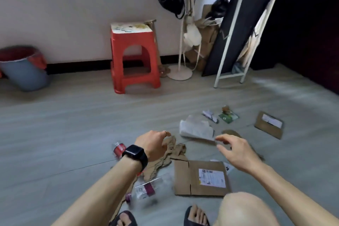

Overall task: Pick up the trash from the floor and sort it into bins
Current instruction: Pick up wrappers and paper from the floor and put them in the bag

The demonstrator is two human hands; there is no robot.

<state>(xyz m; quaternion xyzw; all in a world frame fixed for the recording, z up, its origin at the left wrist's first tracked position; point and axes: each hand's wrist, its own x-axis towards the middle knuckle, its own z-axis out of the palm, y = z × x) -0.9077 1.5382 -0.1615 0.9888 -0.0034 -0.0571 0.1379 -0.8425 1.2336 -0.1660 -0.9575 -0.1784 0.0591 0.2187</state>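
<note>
Trash lies scattered on the grey floor in front of me. My left hand (154, 142), with a black watch on the wrist, hovers over torn brown cardboard (175, 150), fingers loosely curled and holding nothing. My right hand (236, 149) reaches toward crumpled white paper (196, 128), fingers spread, empty. A flattened cardboard mailer (200, 178) with a white label lies near my knee. A clear plastic bottle (146, 190) with a dark red label lies by my left foot. A second bottle with a red label (119, 148) sits left of my wrist.
A blue-grey bin (25, 75) with a red liner stands at the left wall. A red plastic stool (134, 57) stands at the back. A green packet (228, 116), folded paper (210, 115) and a small cardboard envelope (268, 124) lie farther right. A white rack (236, 46) leans at the corner.
</note>
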